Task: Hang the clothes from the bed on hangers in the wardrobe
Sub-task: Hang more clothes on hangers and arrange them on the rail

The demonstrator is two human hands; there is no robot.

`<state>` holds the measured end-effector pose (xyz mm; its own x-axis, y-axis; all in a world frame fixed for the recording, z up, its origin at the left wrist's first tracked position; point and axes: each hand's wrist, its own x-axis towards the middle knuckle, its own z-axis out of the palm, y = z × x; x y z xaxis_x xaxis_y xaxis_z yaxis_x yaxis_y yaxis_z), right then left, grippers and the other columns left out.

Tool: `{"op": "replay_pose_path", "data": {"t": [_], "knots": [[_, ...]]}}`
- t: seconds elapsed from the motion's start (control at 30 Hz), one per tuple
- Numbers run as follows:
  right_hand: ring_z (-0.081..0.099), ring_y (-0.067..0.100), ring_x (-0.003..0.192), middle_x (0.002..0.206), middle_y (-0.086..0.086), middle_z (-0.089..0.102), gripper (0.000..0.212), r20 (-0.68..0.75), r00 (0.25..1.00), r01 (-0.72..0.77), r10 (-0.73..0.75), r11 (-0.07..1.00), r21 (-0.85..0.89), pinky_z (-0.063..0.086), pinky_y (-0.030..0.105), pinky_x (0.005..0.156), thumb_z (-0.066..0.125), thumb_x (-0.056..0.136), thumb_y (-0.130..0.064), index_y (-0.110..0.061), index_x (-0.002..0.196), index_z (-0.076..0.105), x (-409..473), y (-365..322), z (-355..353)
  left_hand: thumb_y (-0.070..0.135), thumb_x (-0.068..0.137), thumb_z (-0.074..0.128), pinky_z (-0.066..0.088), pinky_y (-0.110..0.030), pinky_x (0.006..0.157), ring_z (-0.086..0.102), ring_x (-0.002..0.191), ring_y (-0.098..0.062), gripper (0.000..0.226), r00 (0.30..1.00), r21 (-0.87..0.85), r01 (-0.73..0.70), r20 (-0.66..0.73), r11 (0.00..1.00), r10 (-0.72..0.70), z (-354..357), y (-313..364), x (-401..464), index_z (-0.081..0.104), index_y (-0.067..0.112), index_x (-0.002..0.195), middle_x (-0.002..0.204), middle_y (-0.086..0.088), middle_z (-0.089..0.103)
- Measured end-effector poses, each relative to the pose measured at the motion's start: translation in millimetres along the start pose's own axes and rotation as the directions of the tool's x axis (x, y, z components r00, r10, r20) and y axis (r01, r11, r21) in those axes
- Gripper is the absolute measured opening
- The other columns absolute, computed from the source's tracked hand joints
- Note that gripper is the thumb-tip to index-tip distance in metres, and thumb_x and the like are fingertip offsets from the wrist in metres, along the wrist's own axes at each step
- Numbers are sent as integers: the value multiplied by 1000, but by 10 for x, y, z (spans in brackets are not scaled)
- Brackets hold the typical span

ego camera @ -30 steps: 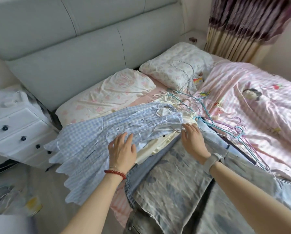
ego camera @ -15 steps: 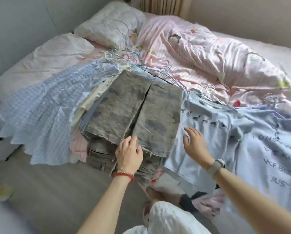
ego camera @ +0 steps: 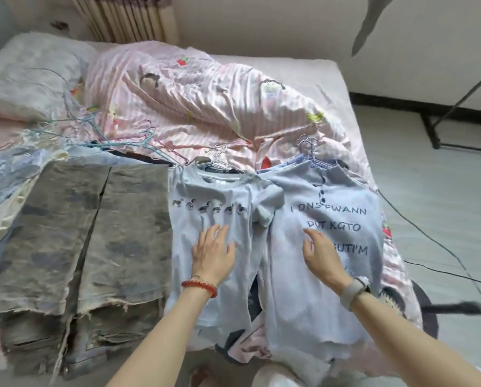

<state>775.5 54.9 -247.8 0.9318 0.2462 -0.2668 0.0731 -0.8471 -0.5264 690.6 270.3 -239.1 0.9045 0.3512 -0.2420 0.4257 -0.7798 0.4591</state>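
Observation:
Clothes on wire hangers lie in a row along the bed's near edge. My left hand rests flat, fingers spread, on a pale blue T-shirt with small dog prints. My right hand, fingers relaxed, lies on a pale blue T-shirt with dark lettering. Grey washed trousers lie folded to the left. Metal hanger hooks stick out above both shirts' collars. More loose wire hangers lie tangled behind the trousers.
A rumpled pink striped quilt covers the bed behind the clothes, a pillow at the far left. To the right are bare floor, black cables and a dark stand's foot. A curtain hangs at the back.
My view and both hands have swept right along the bed, from the checked blue garment, over the grey trousers, onto the two pale blue T-shirts.

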Motion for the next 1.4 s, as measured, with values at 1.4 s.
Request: {"op": "replay_pose_path", "data": {"t": [1.4], "knots": [[31,35,126,130,17,48,33,359,922,193,-147,976,-97,25,45,102,41,91,-22,-4,117,48,3023,-750,1000,14,92,49,28,-5,90,48,113,-9,25,955,-292,269,-43,918,-293,1041,459,820,62,15,114,117,3,60]]}}
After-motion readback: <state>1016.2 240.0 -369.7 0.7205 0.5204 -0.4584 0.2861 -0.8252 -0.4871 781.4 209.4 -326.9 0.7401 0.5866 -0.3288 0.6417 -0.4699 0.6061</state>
